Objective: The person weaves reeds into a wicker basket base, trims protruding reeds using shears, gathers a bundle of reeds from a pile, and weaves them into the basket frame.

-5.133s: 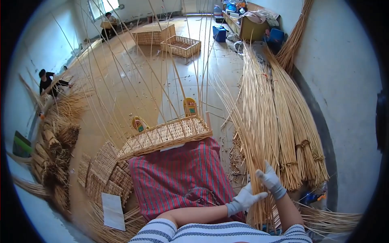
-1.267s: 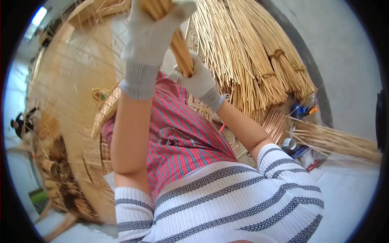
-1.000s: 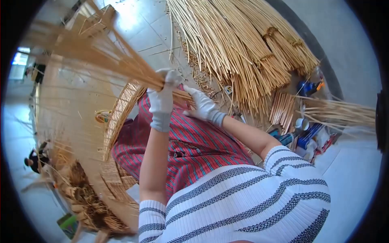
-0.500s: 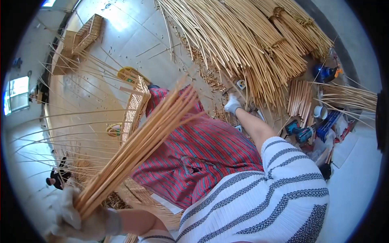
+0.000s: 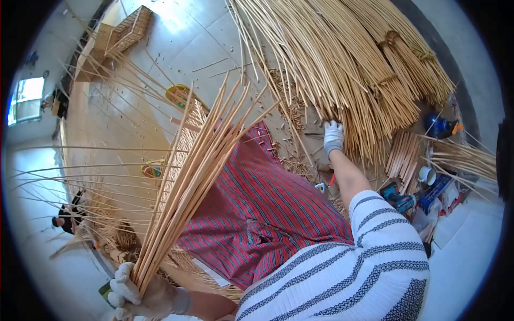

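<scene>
- where do you have the rods [image 5: 184, 192]?
- on my feed, in the left hand [image 5: 136, 295], just off the near left corner of the cloth [image 5: 292, 195]. i see its fingers wrapped firmly round their gathered end; the tops lean past the cloth's left edge toward its far end and fan out loose.
- how will they handle?
- light, i'd judge, and springy: stiff along the length, though a thin one could crack if kinked. i'd take hold low, near the gathered end, as here, and keep the fist tight, since smooth rods could slide against each other.
- and the right hand [image 5: 334, 136]?
- i have it to the right of the cloth, at the near ends of the pile [image 5: 321, 69]. its fingers are curled there, but i cannot tell whether they have closed on anything. the drill [image 5: 404, 201] is well apart, farther right of the cloth.
- arm pose?
- i read the left forearm [image 5: 214, 306] as low, pointing away from the cloth's near edge. the right forearm [image 5: 350, 171] stretches forward along the cloth's right side, back of the hand showing.
</scene>
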A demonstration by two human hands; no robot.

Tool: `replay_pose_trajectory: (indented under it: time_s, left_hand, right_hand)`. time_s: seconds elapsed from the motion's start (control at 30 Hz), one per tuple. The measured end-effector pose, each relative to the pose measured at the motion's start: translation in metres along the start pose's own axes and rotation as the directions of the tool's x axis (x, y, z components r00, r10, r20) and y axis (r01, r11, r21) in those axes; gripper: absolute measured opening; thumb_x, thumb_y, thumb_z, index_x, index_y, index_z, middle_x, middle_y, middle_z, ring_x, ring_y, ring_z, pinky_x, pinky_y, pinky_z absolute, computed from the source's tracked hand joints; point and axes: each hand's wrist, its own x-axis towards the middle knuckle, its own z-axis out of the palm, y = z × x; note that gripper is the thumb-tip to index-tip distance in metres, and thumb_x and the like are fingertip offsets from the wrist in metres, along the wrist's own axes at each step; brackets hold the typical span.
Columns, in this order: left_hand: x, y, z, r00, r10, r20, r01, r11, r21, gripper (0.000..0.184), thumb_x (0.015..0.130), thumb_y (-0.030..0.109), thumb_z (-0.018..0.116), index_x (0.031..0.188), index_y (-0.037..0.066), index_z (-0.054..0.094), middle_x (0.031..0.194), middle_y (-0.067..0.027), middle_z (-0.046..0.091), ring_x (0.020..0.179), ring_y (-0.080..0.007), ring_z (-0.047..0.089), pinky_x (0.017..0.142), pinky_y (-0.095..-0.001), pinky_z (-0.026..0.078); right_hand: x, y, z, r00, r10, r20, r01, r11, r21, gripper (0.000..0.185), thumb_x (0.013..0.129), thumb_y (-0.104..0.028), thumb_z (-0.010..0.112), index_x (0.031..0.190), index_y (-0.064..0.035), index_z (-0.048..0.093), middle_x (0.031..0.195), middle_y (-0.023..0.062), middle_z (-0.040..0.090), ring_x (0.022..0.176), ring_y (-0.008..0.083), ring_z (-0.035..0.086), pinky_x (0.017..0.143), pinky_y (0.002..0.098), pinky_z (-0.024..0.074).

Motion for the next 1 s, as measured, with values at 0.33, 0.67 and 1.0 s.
replay_pose_trajectory:
  time_s: [0.33,0.67,1.0]
  left_hand:
    - [0.004,-0.046,0.033,0.985,-0.104,0.135,0.144,0.934,-0.328,0.011,0.089,0.019,0.073,0.092,0.012,0.065,0.087,0.0012,0.049,0.105,-0.0189,0.048,0.114,-0.0425,0.032]
    - [-0.009,-0.137,0.056,0.966,-0.070,0.248,0.009,0.971,0.239,0.040,0.088,0.049,0.071,0.082,0.019,0.044,0.079,0.0041,0.033,0.088,-0.0182,0.043,0.122,-0.0509,0.019]
    - [-0.032,-0.167,0.028,0.946,0.024,0.323,-0.189,0.851,0.491,0.039,0.097,0.052,0.057,0.089,0.015,0.050,0.077,-0.0005,0.042,0.073,-0.0206,0.051,0.079,-0.0467,0.051]
  right_hand:
    - [-0.030,0.024,-0.026,0.821,-0.429,0.376,0.359,0.901,0.243,0.019,0.075,-0.014,0.065,0.090,-0.0064,0.075,0.089,0.0233,0.072,0.086,0.0385,0.072,0.082,0.0454,0.0577]
    - [-0.039,-0.014,0.006,0.854,-0.239,0.463,0.253,0.967,0.032,0.031,0.087,-0.027,0.066,0.111,-0.0084,0.064,0.104,0.0182,0.069,0.099,0.0376,0.068,0.090,0.0494,0.0531]
    - [0.053,-0.133,-0.009,0.962,-0.084,0.262,-0.004,0.947,0.321,0.044,0.079,-0.030,0.070,0.116,-0.0085,0.063,0.113,0.0233,0.069,0.107,0.0407,0.067,0.093,0.0472,0.0536]
